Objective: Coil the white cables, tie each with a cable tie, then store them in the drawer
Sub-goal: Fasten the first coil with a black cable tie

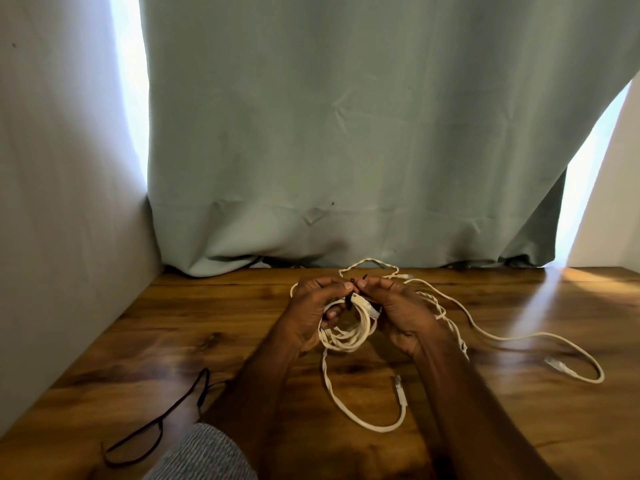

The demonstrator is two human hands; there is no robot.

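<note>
A coil of cream-white round cable is being held up just above the polished brown wooden table, near its middle and a little toward the far edge. The coil is made of several loops lying close together in a rough ring, with a pale plug sitting on its upper right side. A thin black cable tie is crossing the top of the ring, its ends sticking up between the two hands.

The left hand is curling its fingers round the left side of the coil, with fingertips showing inside the ring, while its thumb and forefinger are pinching one end of the tie. The right hand is curled too, its fingertips pinching the other end of the tie at the top; whether it is also gripping the coil is hard to tell.

From the bottom of the coil a loose white tail is hanging down and sweeping across the table in a U, ending in a clear plug. More loose white cable is lying tangled behind and to the right of the hands, running out to another plug on the right.

A thin black cord is lying on the table at lower left, beside a grey knitted sleeve. A pale green curtain is hanging behind the table.
</note>
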